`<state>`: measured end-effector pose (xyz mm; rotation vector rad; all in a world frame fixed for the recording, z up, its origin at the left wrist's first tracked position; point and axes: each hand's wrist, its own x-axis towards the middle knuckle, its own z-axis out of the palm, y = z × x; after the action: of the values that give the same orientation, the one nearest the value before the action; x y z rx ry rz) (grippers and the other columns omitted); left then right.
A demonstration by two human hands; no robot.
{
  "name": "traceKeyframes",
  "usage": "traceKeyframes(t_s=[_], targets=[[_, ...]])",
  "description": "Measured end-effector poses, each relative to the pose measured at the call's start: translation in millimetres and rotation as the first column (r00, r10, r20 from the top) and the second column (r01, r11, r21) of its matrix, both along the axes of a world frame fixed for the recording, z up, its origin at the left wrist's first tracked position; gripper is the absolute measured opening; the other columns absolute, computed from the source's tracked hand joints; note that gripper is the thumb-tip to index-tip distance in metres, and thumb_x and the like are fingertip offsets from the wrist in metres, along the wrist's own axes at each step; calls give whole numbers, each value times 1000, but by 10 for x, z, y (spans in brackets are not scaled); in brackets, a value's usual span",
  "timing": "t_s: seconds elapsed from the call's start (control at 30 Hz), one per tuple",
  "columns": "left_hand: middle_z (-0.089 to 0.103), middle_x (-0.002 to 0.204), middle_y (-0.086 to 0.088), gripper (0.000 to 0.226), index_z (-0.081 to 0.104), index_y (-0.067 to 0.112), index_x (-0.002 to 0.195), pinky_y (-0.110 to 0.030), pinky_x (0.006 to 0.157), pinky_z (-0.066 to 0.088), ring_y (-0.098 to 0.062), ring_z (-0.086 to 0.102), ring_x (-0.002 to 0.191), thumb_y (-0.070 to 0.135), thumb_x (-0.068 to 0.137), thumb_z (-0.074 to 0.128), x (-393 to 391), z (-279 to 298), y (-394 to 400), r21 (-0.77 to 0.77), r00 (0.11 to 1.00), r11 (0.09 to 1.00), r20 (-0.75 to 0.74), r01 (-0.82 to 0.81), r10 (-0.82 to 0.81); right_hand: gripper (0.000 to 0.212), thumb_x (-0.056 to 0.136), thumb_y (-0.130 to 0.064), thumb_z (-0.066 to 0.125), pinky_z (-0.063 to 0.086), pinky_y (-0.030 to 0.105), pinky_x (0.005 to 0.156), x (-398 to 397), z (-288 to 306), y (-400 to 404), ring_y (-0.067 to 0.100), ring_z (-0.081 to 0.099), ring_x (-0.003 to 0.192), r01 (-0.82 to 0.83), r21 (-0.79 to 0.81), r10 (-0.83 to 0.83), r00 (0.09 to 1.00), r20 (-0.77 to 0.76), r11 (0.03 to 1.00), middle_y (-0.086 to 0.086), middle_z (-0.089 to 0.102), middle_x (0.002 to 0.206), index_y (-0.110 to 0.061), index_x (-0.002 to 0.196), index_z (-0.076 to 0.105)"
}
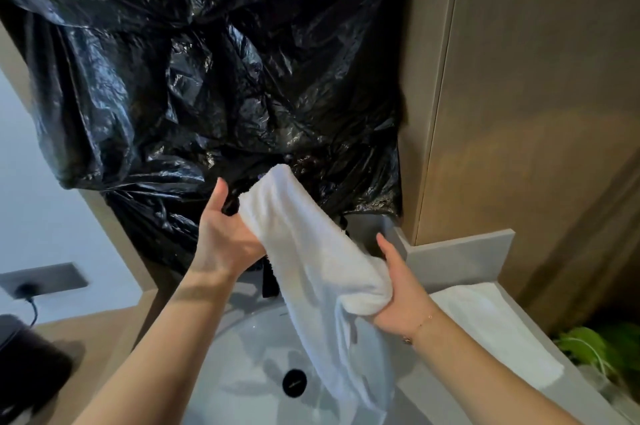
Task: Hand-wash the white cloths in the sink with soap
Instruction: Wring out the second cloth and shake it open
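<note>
A white cloth (311, 251) hangs bunched above the white sink (242, 348), gripped near its upper end by the left hand (225, 234) and lower down by the right hand (403, 289), its loose tail drooping toward the black drain (294, 382). Behind it black plastic sheeting (207, 61) covers the far wall, and a second white cloth (498, 331) lies flat on the surface to the right of the sink, with a thin bracelet (415, 329) on the right wrist.

A home bathroom: white round sink (242, 348) with black drain (294, 382), beige tabletop (104, 331), wall socket (43, 280).
</note>
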<state>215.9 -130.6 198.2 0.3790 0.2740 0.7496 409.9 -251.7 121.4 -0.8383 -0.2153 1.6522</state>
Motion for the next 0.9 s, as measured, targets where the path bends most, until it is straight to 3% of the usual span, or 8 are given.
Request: traceKeyframes(t_s=[0.1, 0.23, 0.3, 0.4, 0.53, 0.7, 0.8, 0.9], targets=[[50, 144, -17, 61, 46, 3, 142, -55, 97, 49, -36, 52, 128, 47, 99, 40, -199, -126, 42, -17, 997, 1000, -82, 15, -16, 66, 92, -66, 38, 55, 36, 82, 254, 93, -53, 25, 71, 96, 85, 30, -90, 939, 332, 996, 10, 73, 104, -13, 106, 73], [69, 120, -12, 48, 69, 6, 117, -43, 91, 48, -27, 68, 106, 40, 100, 38, -326, -80, 14, 245, 881, 965, -432, -91, 193, 50, 92, -58, 48, 48, 31, 85, 552, 227, -198, 21, 68, 90, 151, 61, -128, 489, 863, 987, -3, 75, 76, -13, 94, 69], [74, 108, -10, 45, 67, 9, 111, -39, 83, 49, -23, 70, 99, 41, 102, 38, -369, -60, -36, 374, 799, 921, -518, -110, 305, 39, 92, -46, 57, 49, 29, 82, 610, 373, -279, 21, 69, 97, 139, 135, -186, 487, 854, 981, 4, 76, 98, -11, 106, 70], [75, 96, -5, 39, 67, 13, 106, -37, 77, 52, -19, 69, 91, 39, 103, 38, -533, -70, -31, 509, 699, 858, -588, -71, 407, 36, 87, -23, 63, 55, 32, 88, 589, 682, -393, 20, 68, 105, 45, 167, -149, 712, 687, 985, 12, 70, 117, -3, 117, 66], [68, 118, -14, 31, 56, 12, 127, -44, 82, 59, -28, 68, 99, 11, 96, 55, -825, 74, 70, 622, 686, 759, -639, 194, 349, 57, 66, 1, 82, 55, 40, 90, 589, 1189, -588, 28, 61, 117, -191, 126, 92, 829, 552, 973, 16, 62, 129, 0, 121, 66], [60, 119, -7, 73, 35, 28, 134, -34, 72, 61, -26, 62, 105, -11, 81, 67, -948, 267, 119, 650, 574, 672, -719, 355, 392, 46, 77, 3, 68, 52, 37, 96, 600, 1522, -719, 27, 59, 117, -72, -124, 143, 567, 811, 990, 12, 61, 131, -4, 121, 62], [63, 117, -12, 76, 37, 18, 141, -38, 84, 56, -26, 65, 102, -6, 79, 74, -988, 373, 208, 686, 498, 638, -714, 351, 493, 31, 82, -6, 71, 52, 32, 96, 659, 1663, -735, 24, 59, 114, 43, -262, 235, 319, 918, 964, 11, 62, 125, -4, 112, 64], [68, 111, -15, 60, 56, 2, 127, -38, 91, 53, -23, 68, 95, -2, 72, 79, -1027, 494, 311, 681, 578, 715, -651, 158, 493, 31, 84, -12, 71, 48, 36, 102, 610, 1699, -693, 26, 54, 119, 126, -206, 176, 219, 960, 970, 10, 59, 124, -2, 113, 65]])
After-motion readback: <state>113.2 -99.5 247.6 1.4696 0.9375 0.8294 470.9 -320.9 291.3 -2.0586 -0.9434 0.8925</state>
